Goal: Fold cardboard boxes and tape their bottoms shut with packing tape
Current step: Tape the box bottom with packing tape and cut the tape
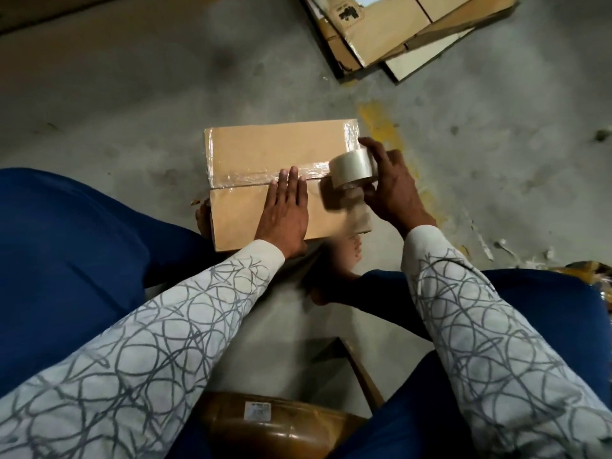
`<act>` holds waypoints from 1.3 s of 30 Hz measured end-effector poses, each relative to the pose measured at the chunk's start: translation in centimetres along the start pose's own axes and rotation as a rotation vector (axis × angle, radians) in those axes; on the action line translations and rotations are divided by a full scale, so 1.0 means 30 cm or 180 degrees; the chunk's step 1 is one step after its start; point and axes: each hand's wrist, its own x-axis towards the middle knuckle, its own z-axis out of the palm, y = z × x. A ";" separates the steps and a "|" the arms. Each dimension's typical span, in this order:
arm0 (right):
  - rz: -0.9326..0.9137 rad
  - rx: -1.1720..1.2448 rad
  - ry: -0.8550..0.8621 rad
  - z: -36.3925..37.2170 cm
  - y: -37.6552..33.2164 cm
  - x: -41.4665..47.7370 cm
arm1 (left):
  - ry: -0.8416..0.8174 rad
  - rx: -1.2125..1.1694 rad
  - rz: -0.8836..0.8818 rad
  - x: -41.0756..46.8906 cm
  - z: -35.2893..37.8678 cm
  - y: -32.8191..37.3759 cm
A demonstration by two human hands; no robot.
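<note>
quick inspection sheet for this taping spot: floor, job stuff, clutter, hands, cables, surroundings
surface: bare concrete floor, stained, with yellow paint marks
job's things: cardboard box on the floor, flaps closed; clear tape runs along its centre seam; tape roll at the seam's right end
clutter: tape scraps on the floor at right
hands: left hand lies flat on the box, fingertips on the taped seam; right hand grips the tape roll
cables: nothing seen
surroundings: flattened cartons stacked at top right; brown wrapped package at the bottom edge
</note>
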 end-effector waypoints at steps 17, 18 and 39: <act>0.0535 0.0630 0.0445 0.096 0.010 0.014 | 0.0399 -0.0254 0.0191 0.107 0.044 0.111; 0.0501 0.0559 0.0432 0.091 0.018 0.015 | 0.0379 -0.0209 0.0207 0.106 0.046 0.111; 0.1624 0.0646 0.1382 -0.016 0.216 0.057 | 0.0595 -0.0211 0.0759 0.148 0.009 0.158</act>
